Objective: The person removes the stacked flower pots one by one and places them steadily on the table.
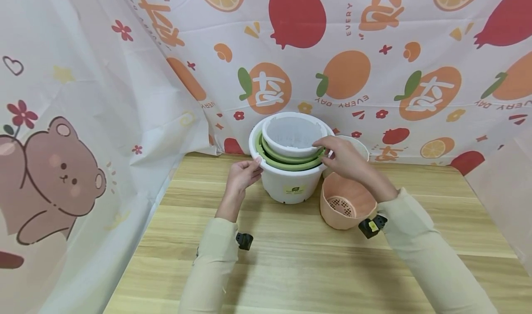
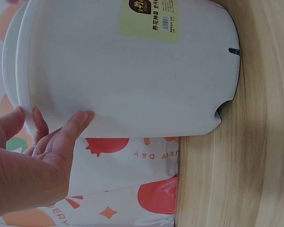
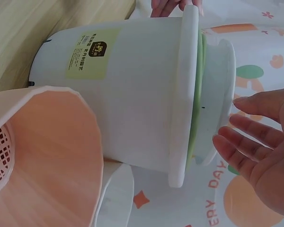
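Head view: a small white pot (image 1: pixel 294 131) sits in a green pot (image 1: pixel 287 166), itself in a large white pot (image 1: pixel 284 181), at frame centre; a peach pot (image 1: pixel 347 189) stands to the lower right. Recommended handling: brace the outer rim and guide the inner pot square to the stack, as tilting would likely bind the rims. Left hand (image 1: pixel 243 178): thumb and fingers pinch the large pot's rim. Right hand (image 1: pixel 342 156): fingers slightly apart, loosely curved, fingertips at the small pot's rim; grip force cannot be determined.

Arms (image 1: pixel 212 263) reach forward, left fingers (image 2: pixel 77 124) pinching, right fingers (image 3: pixel 256 131) relaxed.
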Demonstrator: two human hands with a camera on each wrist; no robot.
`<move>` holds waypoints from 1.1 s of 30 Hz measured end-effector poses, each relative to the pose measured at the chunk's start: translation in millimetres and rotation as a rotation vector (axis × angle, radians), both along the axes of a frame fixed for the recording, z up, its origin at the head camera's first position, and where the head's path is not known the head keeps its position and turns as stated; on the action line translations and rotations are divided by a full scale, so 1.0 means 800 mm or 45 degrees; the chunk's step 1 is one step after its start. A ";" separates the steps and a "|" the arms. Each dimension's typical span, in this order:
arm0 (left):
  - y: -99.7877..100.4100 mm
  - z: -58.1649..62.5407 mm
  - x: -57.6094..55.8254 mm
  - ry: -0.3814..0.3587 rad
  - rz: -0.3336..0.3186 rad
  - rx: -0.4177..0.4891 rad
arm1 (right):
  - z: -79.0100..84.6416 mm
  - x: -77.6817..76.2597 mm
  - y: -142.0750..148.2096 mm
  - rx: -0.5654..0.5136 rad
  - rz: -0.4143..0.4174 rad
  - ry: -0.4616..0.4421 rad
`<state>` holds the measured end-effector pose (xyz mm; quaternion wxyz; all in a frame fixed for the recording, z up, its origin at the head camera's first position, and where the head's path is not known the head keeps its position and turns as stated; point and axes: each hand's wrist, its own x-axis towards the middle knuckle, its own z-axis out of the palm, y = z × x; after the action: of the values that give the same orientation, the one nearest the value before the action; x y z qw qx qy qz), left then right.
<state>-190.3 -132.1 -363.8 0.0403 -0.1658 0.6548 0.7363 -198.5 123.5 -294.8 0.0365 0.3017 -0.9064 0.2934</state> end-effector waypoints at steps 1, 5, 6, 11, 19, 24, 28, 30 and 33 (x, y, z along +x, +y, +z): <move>0.000 0.000 0.000 0.000 -0.003 -0.003 | 0.000 -0.001 -0.001 0.003 0.001 -0.004; 0.000 -0.001 0.000 0.001 -0.004 0.003 | -0.002 -0.004 -0.003 0.005 -0.001 -0.044; 0.001 -0.002 -0.001 0.001 -0.001 0.005 | -0.003 -0.005 -0.003 0.007 -0.004 -0.054; 0.001 -0.003 -0.001 0.006 0.010 0.022 | -0.006 -0.007 -0.007 0.007 -0.004 -0.097; 0.000 -0.005 -0.002 0.016 0.014 0.029 | -0.012 -0.008 -0.012 0.036 -0.026 -0.094; 0.000 -0.005 -0.001 0.022 0.006 0.032 | -0.013 -0.009 -0.016 0.022 -0.057 -0.092; 0.000 -0.004 -0.001 0.014 0.008 0.025 | -0.014 -0.008 -0.018 0.002 -0.076 -0.080; -0.001 -0.005 -0.002 0.013 0.008 0.024 | -0.015 -0.009 -0.019 -0.007 -0.080 -0.062; -0.001 -0.005 -0.002 0.011 0.009 0.028 | -0.018 -0.011 -0.020 -0.015 -0.092 -0.039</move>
<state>-192.0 -132.7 -367.7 0.0366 -0.1647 0.6463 0.7442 -207.0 107.4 -309.3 0.0348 0.2639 -0.9155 0.3017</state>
